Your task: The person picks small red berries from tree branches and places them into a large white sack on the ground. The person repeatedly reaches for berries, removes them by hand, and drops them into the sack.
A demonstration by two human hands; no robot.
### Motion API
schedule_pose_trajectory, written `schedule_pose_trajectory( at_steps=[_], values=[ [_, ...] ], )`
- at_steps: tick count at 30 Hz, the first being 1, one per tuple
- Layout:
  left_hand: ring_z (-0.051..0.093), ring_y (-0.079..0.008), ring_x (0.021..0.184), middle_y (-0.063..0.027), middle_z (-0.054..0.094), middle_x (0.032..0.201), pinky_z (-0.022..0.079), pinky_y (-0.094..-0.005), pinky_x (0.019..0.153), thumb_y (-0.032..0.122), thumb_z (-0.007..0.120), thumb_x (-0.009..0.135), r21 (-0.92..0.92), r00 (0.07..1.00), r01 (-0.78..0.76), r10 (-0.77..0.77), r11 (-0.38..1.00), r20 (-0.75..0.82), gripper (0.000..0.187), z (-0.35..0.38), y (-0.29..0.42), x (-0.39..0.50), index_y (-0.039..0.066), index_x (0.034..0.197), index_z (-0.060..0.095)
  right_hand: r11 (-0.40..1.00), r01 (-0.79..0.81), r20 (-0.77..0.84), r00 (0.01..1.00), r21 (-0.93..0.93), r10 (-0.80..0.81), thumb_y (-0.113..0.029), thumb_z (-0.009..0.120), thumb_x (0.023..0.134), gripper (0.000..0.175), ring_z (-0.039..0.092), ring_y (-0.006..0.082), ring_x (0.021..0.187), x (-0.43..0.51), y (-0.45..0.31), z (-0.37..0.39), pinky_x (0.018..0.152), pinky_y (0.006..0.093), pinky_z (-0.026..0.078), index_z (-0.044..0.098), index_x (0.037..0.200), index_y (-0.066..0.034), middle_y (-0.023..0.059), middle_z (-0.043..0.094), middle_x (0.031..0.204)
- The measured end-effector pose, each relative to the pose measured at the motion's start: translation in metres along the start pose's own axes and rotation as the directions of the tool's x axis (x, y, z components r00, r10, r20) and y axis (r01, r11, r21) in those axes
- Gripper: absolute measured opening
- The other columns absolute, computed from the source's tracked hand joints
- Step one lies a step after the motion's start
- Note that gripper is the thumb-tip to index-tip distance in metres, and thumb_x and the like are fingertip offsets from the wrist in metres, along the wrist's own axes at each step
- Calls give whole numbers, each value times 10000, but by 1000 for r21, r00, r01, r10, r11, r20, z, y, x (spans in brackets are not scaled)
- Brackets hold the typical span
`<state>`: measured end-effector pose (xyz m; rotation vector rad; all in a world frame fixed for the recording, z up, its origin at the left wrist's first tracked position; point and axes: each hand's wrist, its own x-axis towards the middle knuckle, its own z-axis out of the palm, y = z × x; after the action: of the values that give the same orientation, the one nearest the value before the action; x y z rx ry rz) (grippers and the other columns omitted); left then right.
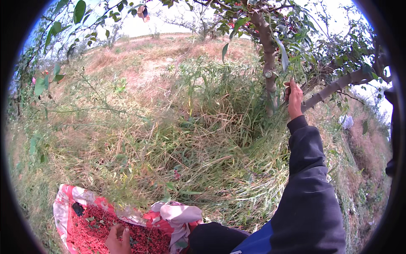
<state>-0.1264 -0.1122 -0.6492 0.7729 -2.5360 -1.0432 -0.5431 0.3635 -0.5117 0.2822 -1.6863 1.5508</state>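
My left hand [119,239] is low over a red-and-white cloth bag [66,198], thumb and forefinger slightly apart with nothing seen between them. Many small red berry clusters, which look like Sichuan peppercorns [92,230], fill the bag, with a few green leaves among them. Beside the tree trunk [269,47], my right hand [295,96] is raised with its fingers pointing up among green stems and leaves. Its fingertips are partly turned away, so whether they grip a stem cannot be made out. Red berries [236,23] hang on the branches above.
A thick side branch [336,85] slants up to the right of my right hand. Tall dry and green grass [203,143] covers the ground. A dark object [78,209] lies at the bag's left edge. Something white [345,122] shows behind the branch. Leafy twigs [79,12] overhang the upper left.
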Motion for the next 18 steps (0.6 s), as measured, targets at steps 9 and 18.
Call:
schedule_pose_trajectory(
  at_steps=[9,18],
  values=[
    [543,-323,871,-175,579,915,419,-358,751,236,556,800,28,998,58,-59,998,27,287,6,-4,4,29,999,545,983,-181,-82,980,-6,180,-358,452,855,353,268,72,326,31,19,-37,322,228,201,534,702,-51,-38,338,448],
    [534,-326,917,-192,569,966,409,-359,780,260,532,815,-10,996,78,-78,997,46,323,-3,-11,5,23,1035,534,859,-86,-99,994,-505,42,-352,442,851,389,346,83,412,-3,4,-109,412,255,262,565,675,-28,-17,379,468]
  ],
)
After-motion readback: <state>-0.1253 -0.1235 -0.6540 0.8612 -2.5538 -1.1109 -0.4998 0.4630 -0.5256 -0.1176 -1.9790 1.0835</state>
